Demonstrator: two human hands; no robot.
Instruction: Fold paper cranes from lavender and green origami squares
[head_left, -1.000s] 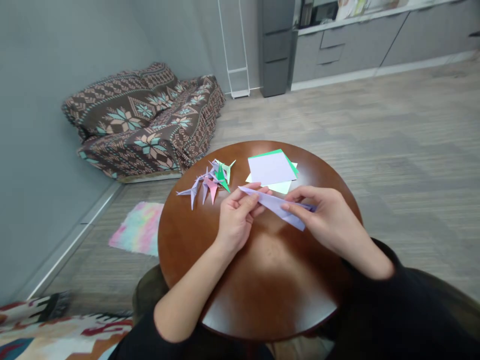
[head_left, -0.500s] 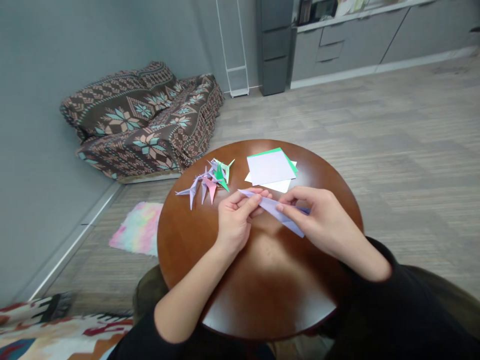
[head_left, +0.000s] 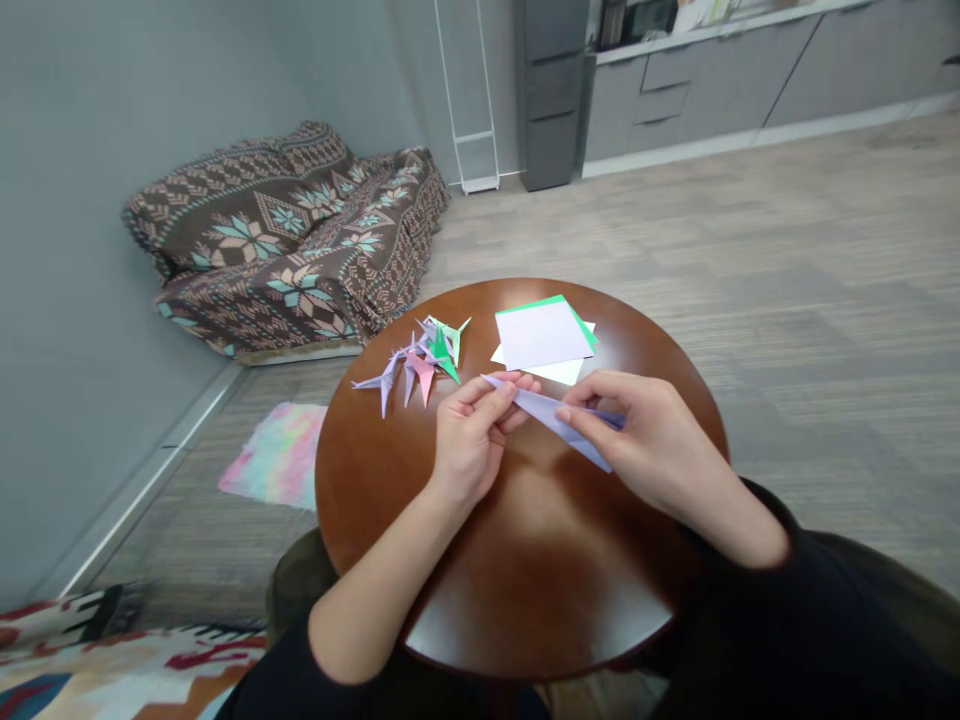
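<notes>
A folded piece of lilac origami paper (head_left: 551, 415) is stretched between my hands above the table, narrow and pointed at its left end. My left hand (head_left: 474, 425) pinches that pointed end between thumb and fingers. On the other side, my right hand (head_left: 637, 425) grips the paper near its wider right part, thumb in front and fingers behind. Several folded paper cranes (head_left: 420, 375) in lilac, pink and green lie close together beyond my left hand. Just past my right hand rests a stack of paper sheets (head_left: 544, 335), lilac on top with green and white edges below.
A round brown wooden table (head_left: 525, 590) stands in front of me. Past its left side are a sofa (head_left: 292, 250) under a patterned cover and a fluffy pastel mat (head_left: 277, 455) on the floor. Grey cabinets (head_left: 705, 90) line the far wall.
Both hands keep their hold on the lilac paper. The right hand and the paper have shifted only very slightly; the cranes and sheets have stayed put.
</notes>
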